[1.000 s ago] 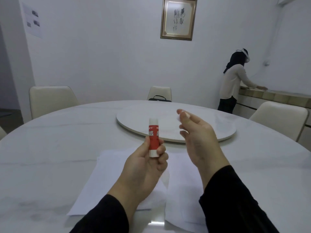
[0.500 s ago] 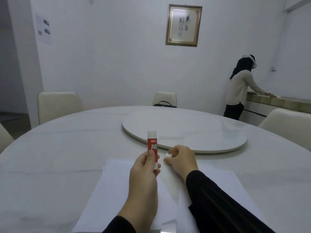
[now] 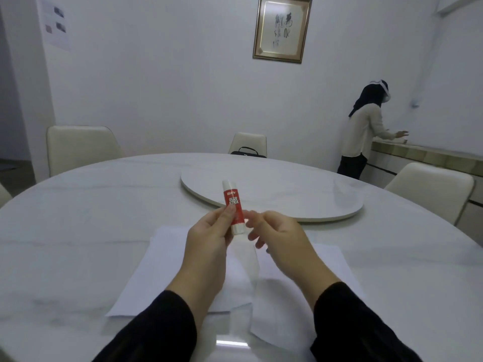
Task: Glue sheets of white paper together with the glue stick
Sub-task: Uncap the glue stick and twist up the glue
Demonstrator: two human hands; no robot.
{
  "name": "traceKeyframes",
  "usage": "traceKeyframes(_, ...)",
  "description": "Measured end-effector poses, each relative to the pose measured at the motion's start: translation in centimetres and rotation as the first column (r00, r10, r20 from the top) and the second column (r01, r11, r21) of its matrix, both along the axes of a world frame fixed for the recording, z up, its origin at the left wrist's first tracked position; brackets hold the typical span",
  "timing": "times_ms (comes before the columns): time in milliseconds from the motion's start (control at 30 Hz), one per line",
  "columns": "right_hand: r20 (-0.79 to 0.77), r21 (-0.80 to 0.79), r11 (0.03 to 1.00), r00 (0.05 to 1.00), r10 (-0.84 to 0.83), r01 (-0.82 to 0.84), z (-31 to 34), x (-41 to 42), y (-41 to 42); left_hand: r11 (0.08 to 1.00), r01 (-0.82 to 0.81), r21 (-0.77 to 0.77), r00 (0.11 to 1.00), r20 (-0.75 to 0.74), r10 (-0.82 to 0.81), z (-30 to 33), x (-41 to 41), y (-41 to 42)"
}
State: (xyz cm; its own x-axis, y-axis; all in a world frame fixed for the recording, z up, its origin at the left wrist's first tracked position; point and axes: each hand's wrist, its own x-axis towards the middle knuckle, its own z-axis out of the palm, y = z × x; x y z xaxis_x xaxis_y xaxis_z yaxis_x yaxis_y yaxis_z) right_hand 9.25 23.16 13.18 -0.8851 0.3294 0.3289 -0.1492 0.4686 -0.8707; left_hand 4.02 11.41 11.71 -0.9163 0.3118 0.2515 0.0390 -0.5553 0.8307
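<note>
We see the left hand (image 3: 209, 239) closed around the lower half of an upright red-and-white glue stick (image 3: 233, 206), held above the near part of the round white surface (image 3: 78, 231). The right hand (image 3: 282, 239) is just beside the stick's base with fingers loosely curled, gripping nothing we can make out. Beneath both hands lie two sheets of white paper (image 3: 162, 270), overlapping at the centre; farther off sits a round turntable (image 3: 300, 197).
</note>
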Motion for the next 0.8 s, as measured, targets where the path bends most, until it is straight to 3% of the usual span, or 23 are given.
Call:
traceKeyframes(133,-0.205,0.202,0.962,0.969,-0.14,0.182,-1.6,1.4,-2.4,0.997,0.043,0.056,0.998,0.047,-0.045,0.6,0.4,-0.2)
traceKeyframes(267,-0.357,0.367,0.862,0.908,-0.218,0.35,-2.3,1.4,-3.6,0.998,0.069,0.002,0.997,-0.017,-0.069,1.2,0.7,-0.4)
traceKeyframes(333,-0.329,0.243,0.938,0.931,-0.159,0.246,-2.4,1.4,-3.9,0.995,0.099,-0.02,0.994,-0.052,-0.1,1.3,0.8,-0.5)
traceKeyframes(367,-0.283,0.051,0.991,0.953,-0.108,0.127,-2.2,1.5,-3.9,0.992,0.125,-0.021,0.99,-0.066,-0.126,1.4,0.9,-0.6)
traceKeyframes(400,-0.229,-0.246,0.968,0.973,-0.009,-0.049,-1.8,1.7,-3.8,0.987,0.158,-0.022,0.985,-0.073,-0.159,1.5,1.0,-0.6)
traceKeyframes(433,-0.22,-0.564,0.782,0.961,0.166,-0.264,-1.6,1.9,-3.8,0.981,0.189,-0.032,0.979,-0.071,-0.191,1.6,1.1,-0.6)
traceKeyframes(467,-0.261,-0.765,0.504,0.909,0.326,-0.4,-1.2,2.1,-3.8,0.977,0.207,-0.053,0.975,-0.067,-0.21,1.7,1.2,-0.7)
traceKeyframes(500,-0.315,-0.841,0.296,0.855,0.411,-0.453,-1.0,2.1,-3.8,0.975,0.21,-0.074,0.974,-0.067,-0.215,1.8,1.3,-0.7)
traceKeyframes(533,-0.323,-0.856,0.24,0.836,0.443,-0.458,-1.0,2.1,-3.7,0.976,0.2,-0.087,0.976,-0.073,-0.206,1.9,1.2,-0.8)
traceKeyframes(567,-0.29,-0.844,0.307,0.856,0.427,-0.439,-1.2,1.9,-3.8,0.98,0.18,-0.086,0.979,-0.086,-0.187,1.9,1.1,-0.8)
traceKeyframes(600,-0.216,-0.787,0.49,0.912,0.349,-0.374,-1.4,1.9,-3.9,0.986,0.147,-0.077,0.983,-0.102,-0.155,1.8,0.9,-0.7)
traceKeyframes(667,-0.145,-0.466,0.876,0.987,0.064,-0.125,-1.7,1.9,-4.1,0.995,0.078,-0.055,0.988,-0.131,-0.085,1.7,0.7,-0.7)
traceKeyframes(733,-0.242,-0.155,0.988,0.969,-0.054,0.016,-2.1,1.6,-4.1,0.997,0.069,-0.047,0.986,-0.15,-0.075,1.7,0.7,-0.7)
traceKeyframes(767,-0.259,-0.122,0.992,0.964,-0.052,0.021,-2.3,1.5,-4.0,0.996,0.077,-0.05,0.984,-0.158,-0.084,1.7,0.7,-0.7)
traceKeyframes(800,-0.252,-0.189,0.982,0.967,-0.029,-0.02,-2.1,1.7,-4.1,0.995,0.089,-0.053,0.981,-0.167,-0.097,1.8,0.8,-0.7)
